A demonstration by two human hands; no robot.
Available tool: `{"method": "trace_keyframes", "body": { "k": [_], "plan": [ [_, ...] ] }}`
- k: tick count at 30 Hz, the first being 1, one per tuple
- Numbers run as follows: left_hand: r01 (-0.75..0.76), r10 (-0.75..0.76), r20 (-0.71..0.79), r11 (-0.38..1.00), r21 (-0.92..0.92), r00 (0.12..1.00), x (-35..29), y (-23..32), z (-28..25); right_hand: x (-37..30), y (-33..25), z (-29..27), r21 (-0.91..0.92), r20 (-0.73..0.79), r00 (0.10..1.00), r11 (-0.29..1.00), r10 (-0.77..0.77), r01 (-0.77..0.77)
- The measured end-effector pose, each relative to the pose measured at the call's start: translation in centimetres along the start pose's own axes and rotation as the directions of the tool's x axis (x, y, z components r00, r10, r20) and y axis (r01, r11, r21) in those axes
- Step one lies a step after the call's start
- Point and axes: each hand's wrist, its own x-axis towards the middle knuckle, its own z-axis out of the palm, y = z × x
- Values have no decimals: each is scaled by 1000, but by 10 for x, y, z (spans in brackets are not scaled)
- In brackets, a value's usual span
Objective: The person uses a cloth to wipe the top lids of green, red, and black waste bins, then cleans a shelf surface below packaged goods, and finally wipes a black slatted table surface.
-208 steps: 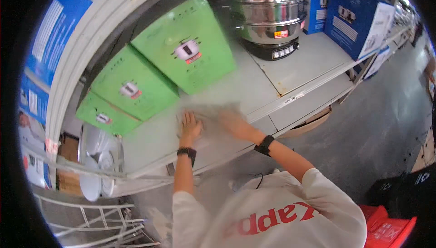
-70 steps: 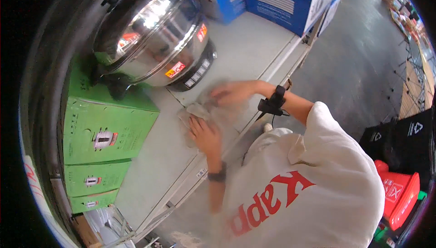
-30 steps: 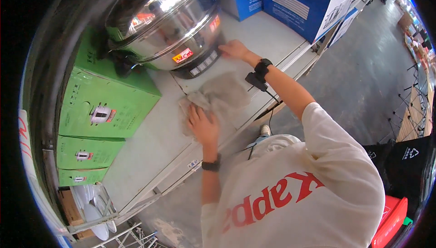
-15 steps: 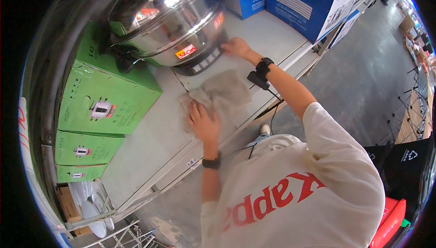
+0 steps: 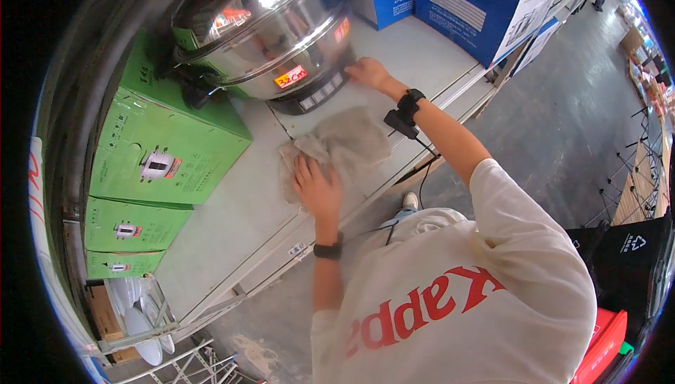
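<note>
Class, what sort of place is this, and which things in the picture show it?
Probably a housewares shop or its stockroom: a steel electric steamer with a bright sticker stands on a pale shelf, between green cartons and blue cartons that picture cookers.

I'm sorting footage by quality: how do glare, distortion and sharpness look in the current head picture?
Head view: strong glare on the steel pot; head view: the white rail bows along the left rim, corners black; head view: the left hand, right hand and grey cloth look fairly crisp, distant goods softer.
</note>
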Motion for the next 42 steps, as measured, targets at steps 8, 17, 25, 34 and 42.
{"method": "trace_keyframes", "body": {
  "k": [8, 17, 25, 34, 42],
  "plan": [
    [11, -11, 12, 1000, 9, 1000, 0, 0, 1, 2, 8, -2, 206, 83, 996, 978, 12, -29],
    [8, -9, 7, 1000, 22, 1000, 0, 1, 0, -8, 6, 2, -130, -72, 976, 973, -203, 193],
    [20, -20, 3, 999, 34, 1000, -1, 1, -1, -10, -2, -1, -92, 4, 991, 987, -134, 134],
    [14, -14, -6, 999, 46, 1000, -1, 1, 0, -13, 8, -9, 30, 149, 961, 972, -234, 232],
    [20, -20, 5, 999, 33, 1000, 1, 4, 1, -2, 8, -12, 126, 160, 986, 990, 45, -65]
  ]
}}
